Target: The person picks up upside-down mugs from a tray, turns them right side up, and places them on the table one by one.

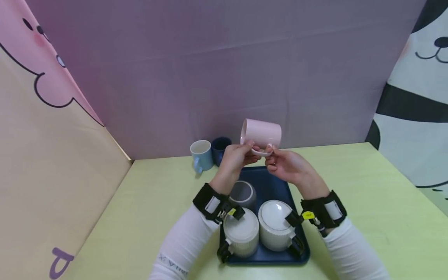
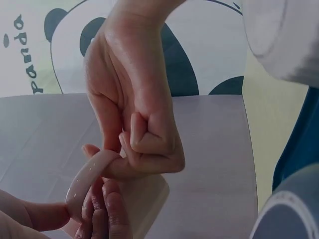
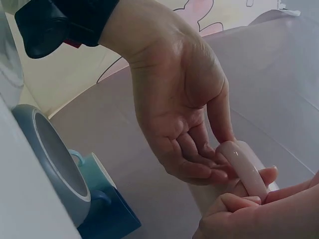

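Observation:
A pink mug (image 1: 263, 132) is held up on its side above the far end of the tray, its mouth to the left and its handle (image 1: 261, 153) underneath. My left hand (image 1: 233, 160) pinches one end of that handle between thumb and fingers. At the other end my right hand (image 1: 289, 166) pinches the handle. In the left wrist view the curved pink handle (image 2: 85, 181) runs between both hands. The right wrist view shows my left hand (image 3: 174, 99) from the palm side, thumb on the handle (image 3: 244, 169). The mug's inside is mostly hidden.
A dark blue tray (image 1: 274, 184) lies below on the pale table (image 1: 157, 210). On it stand a grey cup (image 1: 242, 193) and two upturned white ribbed mugs (image 1: 241, 229). Left of the tray's far end are a light blue mug (image 1: 204, 157) and a navy mug (image 1: 220, 147).

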A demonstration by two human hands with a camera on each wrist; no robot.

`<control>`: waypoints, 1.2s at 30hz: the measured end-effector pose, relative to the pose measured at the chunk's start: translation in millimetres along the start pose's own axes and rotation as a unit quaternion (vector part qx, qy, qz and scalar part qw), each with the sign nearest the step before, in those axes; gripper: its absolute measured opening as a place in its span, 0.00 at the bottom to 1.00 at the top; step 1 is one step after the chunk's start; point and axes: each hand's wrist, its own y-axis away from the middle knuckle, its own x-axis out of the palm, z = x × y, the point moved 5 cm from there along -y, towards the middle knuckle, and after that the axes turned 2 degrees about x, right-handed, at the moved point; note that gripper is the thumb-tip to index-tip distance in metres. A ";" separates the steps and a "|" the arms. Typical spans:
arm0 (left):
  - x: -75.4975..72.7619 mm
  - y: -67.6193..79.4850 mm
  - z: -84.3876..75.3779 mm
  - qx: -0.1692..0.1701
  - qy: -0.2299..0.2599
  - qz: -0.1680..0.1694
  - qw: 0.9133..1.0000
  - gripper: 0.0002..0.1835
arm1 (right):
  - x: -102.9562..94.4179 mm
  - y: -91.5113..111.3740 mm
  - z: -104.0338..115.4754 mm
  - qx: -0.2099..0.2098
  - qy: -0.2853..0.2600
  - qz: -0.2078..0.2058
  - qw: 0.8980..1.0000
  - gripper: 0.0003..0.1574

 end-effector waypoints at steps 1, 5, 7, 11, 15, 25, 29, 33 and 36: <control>0.2 -0.3 0.5 -0.001 0.010 -0.001 1.000 0.15 | -0.2 -0.5 -0.4 0.001 -0.004 0.002 1.000 0.17; 1.3 -1.3 2.7 -0.007 0.049 -0.003 0.999 0.12 | -0.7 -1.8 -2.2 0.006 -0.020 0.016 1.000 0.18; 1.4 -1.3 3.8 -0.013 0.073 -0.004 0.997 0.10 | -0.6 -2.6 -3.6 0.011 -0.023 0.025 0.999 0.18; 2.0 -1.3 5.2 -0.023 0.130 -0.005 0.991 0.08 | -0.4 -4.5 -6.0 0.017 -0.024 0.042 0.999 0.18; 4.6 -1.0 3.5 -0.021 0.157 0.002 0.987 0.07 | -0.1 -4.5 -6.9 0.020 -0.029 0.043 0.998 0.20; 8.2 0.5 -2.4 -0.007 0.124 0.023 0.992 0.08 | -0.9 -5.9 -11.1 0.046 -0.057 0.024 0.997 0.18; 7.4 0.4 -4.0 -0.002 0.117 0.019 0.993 0.09 | -2.2 -5.8 -13.7 0.057 -0.063 0.005 0.996 0.14; 7.3 -0.4 -5.8 -0.001 0.108 0.019 0.994 0.11 | -2.6 -5.9 -15.5 0.070 -0.080 -0.010 0.994 0.14; 7.6 -0.6 -6.9 -0.003 0.097 0.025 0.995 0.14 | -3.1 -6.5 -15.6 0.071 -0.098 -0.013 0.992 0.18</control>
